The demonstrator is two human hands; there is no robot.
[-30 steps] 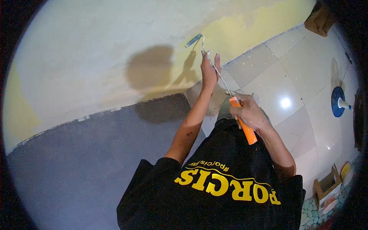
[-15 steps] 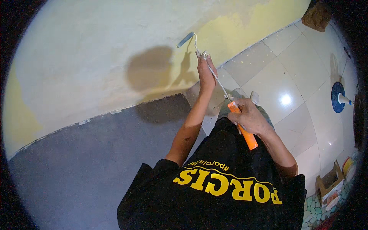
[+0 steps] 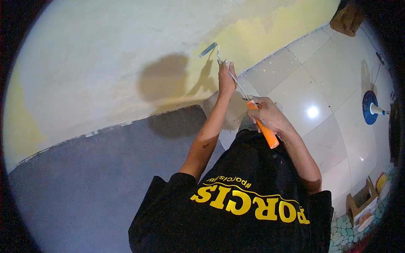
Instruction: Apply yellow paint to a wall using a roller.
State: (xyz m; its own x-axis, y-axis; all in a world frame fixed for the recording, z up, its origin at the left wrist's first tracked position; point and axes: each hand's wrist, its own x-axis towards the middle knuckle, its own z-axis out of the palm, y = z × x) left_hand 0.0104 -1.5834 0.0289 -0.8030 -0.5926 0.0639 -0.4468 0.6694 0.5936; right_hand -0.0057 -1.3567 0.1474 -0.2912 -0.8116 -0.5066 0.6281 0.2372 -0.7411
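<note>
Just ahead of the black T-shirt (image 3: 236, 170), an orange-handled mini paint roller (image 3: 267, 133) is gripped by the right hand (image 3: 273, 114), the fingers being curled around it, while the roller's thin metal rod (image 3: 240, 87) is flanked higher up by the thumb and fingers of the left hand (image 3: 228, 81), though whether it is pinched cannot be told. To the roller's right, a blue disc (image 3: 367, 114) is seen on glossy floor tiles (image 3: 303, 90); its grey-blue sleeve (image 3: 208, 49) is held before the patchy white-and-yellow wall (image 3: 105, 55), contact being unclear.
</note>
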